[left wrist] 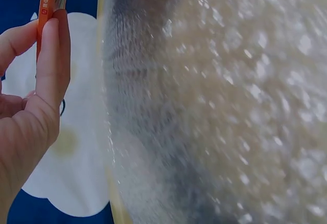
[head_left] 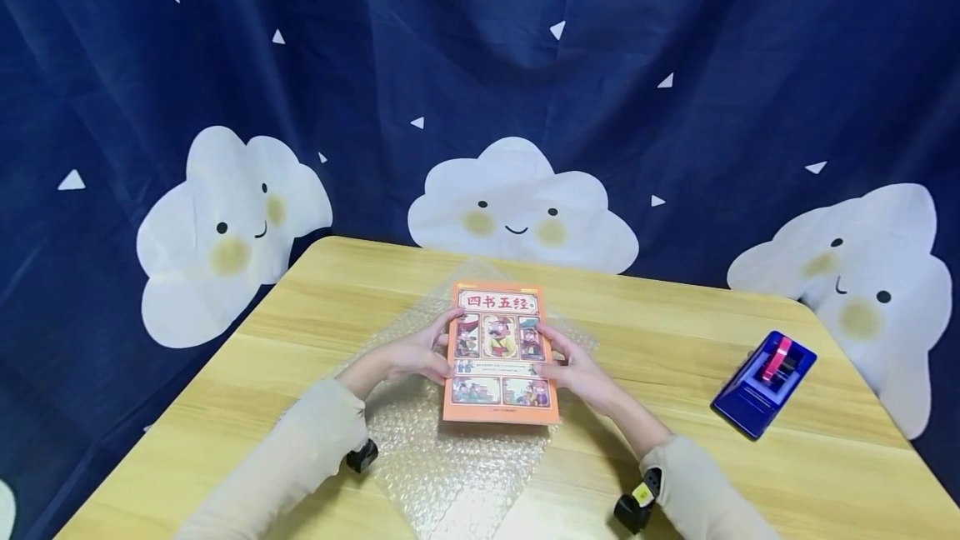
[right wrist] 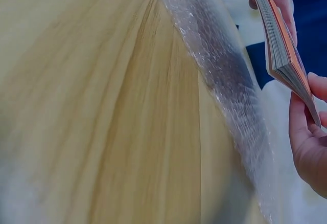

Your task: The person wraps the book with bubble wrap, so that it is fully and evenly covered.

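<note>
An orange book with red Chinese lettering and cartoon panels is held up over a sheet of bubble wrap. My left hand grips its left edge, and the right hand grips the edge opposite. In the left wrist view, fingers and thumb of the left hand pinch the orange spine. From the right wrist, the right hand pinches the page side of the book, whose cover and pages bend slightly there. The book is raised off the wrap in both wrist views.
A blue tape dispenser with a red roll stands at the right of the wooden table. Behind the table's far edge hangs a dark blue curtain printed with clouds. The bubble wrap lies diagonally under the book.
</note>
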`<state>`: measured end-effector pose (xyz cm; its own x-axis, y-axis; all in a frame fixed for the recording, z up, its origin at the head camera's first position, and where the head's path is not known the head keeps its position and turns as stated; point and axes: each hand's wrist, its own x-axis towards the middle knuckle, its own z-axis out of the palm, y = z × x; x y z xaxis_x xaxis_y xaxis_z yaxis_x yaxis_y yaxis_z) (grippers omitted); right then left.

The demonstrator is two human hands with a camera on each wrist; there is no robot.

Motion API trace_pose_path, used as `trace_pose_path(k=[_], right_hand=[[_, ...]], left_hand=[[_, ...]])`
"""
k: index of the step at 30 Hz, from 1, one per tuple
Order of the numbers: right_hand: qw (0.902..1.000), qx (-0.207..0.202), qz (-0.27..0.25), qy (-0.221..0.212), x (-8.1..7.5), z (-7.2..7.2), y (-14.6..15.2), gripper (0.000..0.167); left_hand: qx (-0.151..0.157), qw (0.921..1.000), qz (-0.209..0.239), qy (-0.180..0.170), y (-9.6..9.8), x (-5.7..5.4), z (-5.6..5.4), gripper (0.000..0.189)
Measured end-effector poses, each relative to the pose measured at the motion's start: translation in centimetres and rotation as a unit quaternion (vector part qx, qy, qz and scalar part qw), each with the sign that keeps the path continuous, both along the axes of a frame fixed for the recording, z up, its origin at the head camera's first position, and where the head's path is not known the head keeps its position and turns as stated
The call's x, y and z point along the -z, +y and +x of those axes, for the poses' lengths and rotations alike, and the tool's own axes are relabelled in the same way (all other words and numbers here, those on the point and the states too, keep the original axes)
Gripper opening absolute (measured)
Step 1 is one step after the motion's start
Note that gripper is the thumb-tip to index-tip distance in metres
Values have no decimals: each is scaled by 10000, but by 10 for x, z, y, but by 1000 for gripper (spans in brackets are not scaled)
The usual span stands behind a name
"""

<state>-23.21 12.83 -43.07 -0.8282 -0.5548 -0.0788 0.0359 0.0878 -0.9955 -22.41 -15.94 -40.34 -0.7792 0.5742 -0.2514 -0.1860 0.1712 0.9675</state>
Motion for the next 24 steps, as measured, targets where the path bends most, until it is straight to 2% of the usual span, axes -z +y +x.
trace_pose_path(k=[11, 18, 24], right_hand=[[9981, -102, 544, 285, 4, -4, -21, 72], [9947, -379, 829, 465, 11, -1, -35, 71], [9888, -206, 1333, 634, 10, -1, -43, 69]], left_hand=[[27, 9997, -117, -189, -21, 8, 0, 104], [70, 9987, -264, -434, -34, 13, 5, 104], [57, 9984, -338, -455, -40, 16, 7, 103]])
